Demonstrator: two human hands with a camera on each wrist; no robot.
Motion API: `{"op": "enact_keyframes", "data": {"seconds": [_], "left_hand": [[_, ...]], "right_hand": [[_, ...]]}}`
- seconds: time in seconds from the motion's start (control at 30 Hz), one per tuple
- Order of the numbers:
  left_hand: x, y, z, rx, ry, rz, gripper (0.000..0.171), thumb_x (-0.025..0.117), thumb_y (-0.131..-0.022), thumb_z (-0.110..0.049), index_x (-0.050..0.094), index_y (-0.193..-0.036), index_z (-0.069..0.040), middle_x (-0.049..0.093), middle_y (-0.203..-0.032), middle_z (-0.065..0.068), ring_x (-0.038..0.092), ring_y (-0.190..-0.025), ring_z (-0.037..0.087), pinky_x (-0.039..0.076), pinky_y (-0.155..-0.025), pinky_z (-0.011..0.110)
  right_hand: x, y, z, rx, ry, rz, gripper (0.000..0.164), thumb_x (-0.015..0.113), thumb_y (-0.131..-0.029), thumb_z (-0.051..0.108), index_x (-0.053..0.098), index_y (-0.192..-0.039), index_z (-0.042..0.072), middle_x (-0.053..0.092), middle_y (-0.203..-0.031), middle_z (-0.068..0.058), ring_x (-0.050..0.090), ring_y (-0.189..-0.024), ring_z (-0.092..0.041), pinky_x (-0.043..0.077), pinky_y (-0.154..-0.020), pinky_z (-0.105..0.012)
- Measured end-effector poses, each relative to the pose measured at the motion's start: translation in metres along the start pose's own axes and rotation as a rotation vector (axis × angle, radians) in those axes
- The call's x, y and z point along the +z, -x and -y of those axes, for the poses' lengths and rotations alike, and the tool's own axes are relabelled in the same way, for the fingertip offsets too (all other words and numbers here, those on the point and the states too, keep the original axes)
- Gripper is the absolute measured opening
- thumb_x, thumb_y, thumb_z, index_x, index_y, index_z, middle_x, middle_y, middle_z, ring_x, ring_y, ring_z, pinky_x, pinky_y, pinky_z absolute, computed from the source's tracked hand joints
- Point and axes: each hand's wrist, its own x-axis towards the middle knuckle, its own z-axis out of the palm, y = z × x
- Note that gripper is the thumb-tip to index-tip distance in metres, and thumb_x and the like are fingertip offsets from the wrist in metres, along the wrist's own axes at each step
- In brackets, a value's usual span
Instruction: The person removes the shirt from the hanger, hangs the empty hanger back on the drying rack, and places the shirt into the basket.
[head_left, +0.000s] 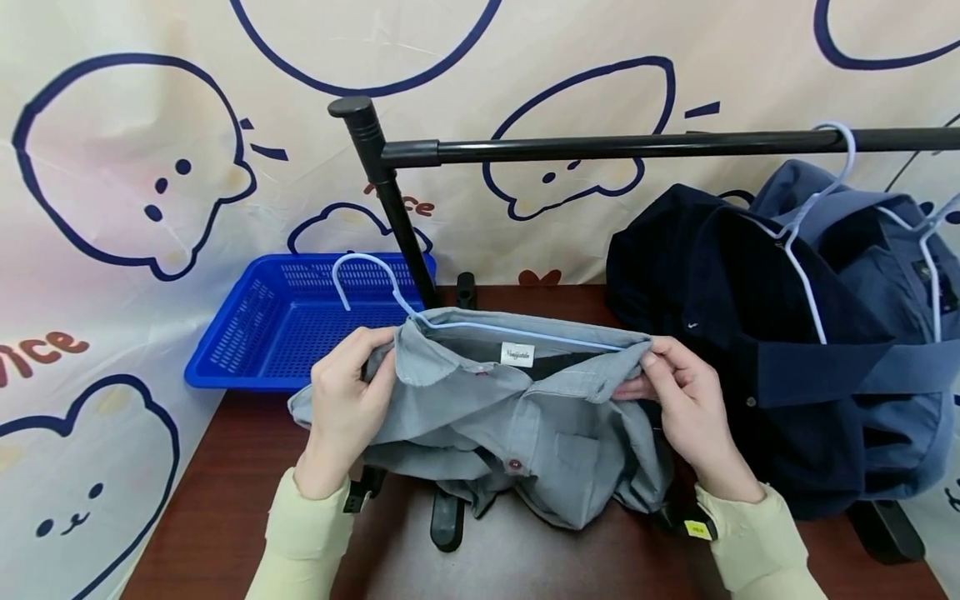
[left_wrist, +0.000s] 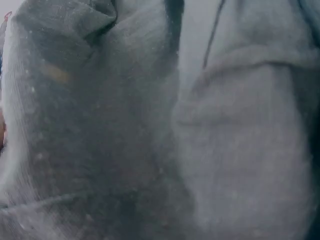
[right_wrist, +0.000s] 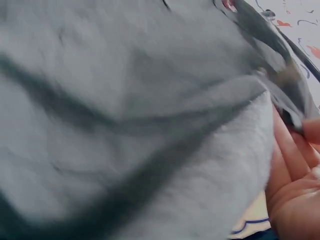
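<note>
A grey button-up shirt (head_left: 480, 408) hangs between my hands above the table, with a light-blue hanger (head_left: 525, 335) lying inside its neck opening. The hanger's hook sticks up at the left, and a white label shows inside the collar. My left hand (head_left: 348, 400) pinches the shirt by the left side of its collar. At the opposite end, my right hand (head_left: 686, 400) pinches the collar's right side, thumb in front. Grey cloth (left_wrist: 240, 140) fills the left wrist view and hides the left hand. In the right wrist view, fingers (right_wrist: 290, 155) show beside the cloth.
Behind my left hand sits a blue plastic basket (head_left: 262, 325). A black rack rail (head_left: 562, 149) crosses above the brown table (head_left: 247, 475). At the right, a dark navy shirt (head_left: 675, 267) and a blue garment (head_left: 907, 417) hang from it on light-blue hangers.
</note>
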Motion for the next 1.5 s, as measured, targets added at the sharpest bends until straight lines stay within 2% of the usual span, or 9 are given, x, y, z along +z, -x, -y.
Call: {"op": "enact_keyframes", "data": {"seconds": [0.2, 0.37, 0.57, 0.73, 0.93, 1.07, 1.23, 1.37, 1.5], "left_hand": [[0.003, 0.001, -0.001, -0.024, 0.014, -0.003, 0.014, 0.069, -0.093, 0.003, 0.076, -0.103, -0.003, 0.071, -0.089, 0.006, 0.054, -0.065, 0.013, 0.037, -0.058, 0.023], [0.009, 0.003, -0.004, -0.049, 0.071, -0.018, 0.017, 0.067, -0.094, 0.006, 0.075, -0.107, -0.001, 0.071, -0.091, 0.010, 0.051, -0.063, 0.013, 0.037, -0.056, 0.024], [0.019, 0.001, -0.008, -0.020, 0.145, -0.052, 0.016, 0.067, -0.097, 0.000, 0.075, -0.111, -0.003, 0.064, -0.080, 0.005, 0.041, -0.056, 0.012, 0.031, -0.052, 0.025], [0.023, 0.000, -0.013, -0.024, 0.188, -0.030, 0.016, 0.066, -0.097, -0.001, 0.076, -0.109, -0.004, 0.057, -0.072, 0.001, 0.036, -0.053, 0.010, 0.029, -0.051, 0.023], [0.031, 0.003, -0.016, -0.031, 0.237, 0.024, 0.018, 0.064, -0.096, 0.005, 0.076, -0.107, -0.004, 0.049, -0.068, -0.002, 0.030, -0.052, 0.008, 0.028, -0.049, 0.022], [0.036, 0.006, -0.018, -0.048, 0.238, 0.085, 0.017, 0.063, -0.098, 0.002, 0.075, -0.108, -0.004, 0.054, -0.071, -0.001, 0.037, -0.054, 0.010, 0.031, -0.052, 0.023], [0.038, 0.008, -0.020, -0.068, 0.212, 0.162, 0.013, 0.064, -0.099, -0.002, 0.075, -0.106, -0.005, 0.063, -0.081, 0.000, 0.048, -0.061, 0.013, 0.036, -0.056, 0.023], [0.037, 0.007, -0.017, -0.057, 0.184, 0.188, 0.013, 0.064, -0.099, -0.002, 0.075, -0.104, -0.008, 0.063, -0.081, -0.002, 0.046, -0.060, 0.011, 0.036, -0.055, 0.024], [0.035, 0.007, -0.015, -0.059, 0.167, 0.203, 0.015, 0.062, -0.100, -0.002, 0.075, -0.105, -0.009, 0.062, -0.080, -0.003, 0.043, -0.058, 0.009, 0.034, -0.053, 0.024]], "right_hand": [[0.016, 0.002, -0.008, 0.087, -0.341, -0.049, 0.024, 0.040, -0.110, 0.002, 0.061, -0.119, -0.005, 0.071, -0.100, -0.013, 0.073, -0.083, -0.018, 0.059, -0.075, -0.032], [0.033, 0.004, -0.016, 0.137, -0.509, -0.067, 0.027, 0.038, -0.111, 0.006, 0.058, -0.127, -0.004, 0.068, -0.106, -0.012, 0.068, -0.088, -0.014, 0.056, -0.076, -0.027], [0.057, 0.012, -0.032, 0.205, -0.349, 0.054, 0.022, 0.039, -0.111, 0.008, 0.060, -0.117, 0.005, 0.064, -0.098, -0.003, 0.063, -0.085, -0.012, 0.053, -0.074, -0.027], [0.061, 0.016, -0.046, 0.262, -0.223, 0.023, 0.018, 0.042, -0.111, 0.013, 0.058, -0.115, 0.005, 0.064, -0.095, -0.002, 0.063, -0.090, -0.012, 0.052, -0.082, -0.028], [0.067, 0.022, -0.062, 0.441, -0.240, 0.014, 0.019, 0.037, -0.112, 0.012, 0.054, -0.119, 0.005, 0.068, -0.100, -0.003, 0.066, -0.091, -0.014, 0.053, -0.081, -0.030], [0.081, 0.027, -0.076, 0.538, -0.245, 0.070, 0.019, 0.035, -0.112, 0.012, 0.052, -0.118, 0.005, 0.065, -0.099, -0.004, 0.065, -0.087, -0.014, 0.052, -0.077, -0.029], [0.088, 0.027, -0.083, 0.521, -0.179, 0.185, 0.019, 0.037, -0.111, 0.012, 0.049, -0.101, 0.002, 0.050, -0.084, -0.006, 0.054, -0.077, -0.015, 0.045, -0.073, -0.027], [0.075, 0.020, -0.076, 0.516, -0.117, 0.179, 0.023, 0.047, -0.107, 0.008, 0.059, -0.121, -0.006, 0.064, -0.104, -0.010, 0.063, -0.098, -0.016, 0.051, -0.085, -0.030], [0.056, 0.010, -0.067, 0.489, -0.074, 0.126, 0.039, 0.061, -0.102, 0.007, 0.056, -0.137, -0.008, 0.064, -0.129, -0.019, 0.064, -0.114, -0.019, 0.054, -0.091, -0.035]]}}
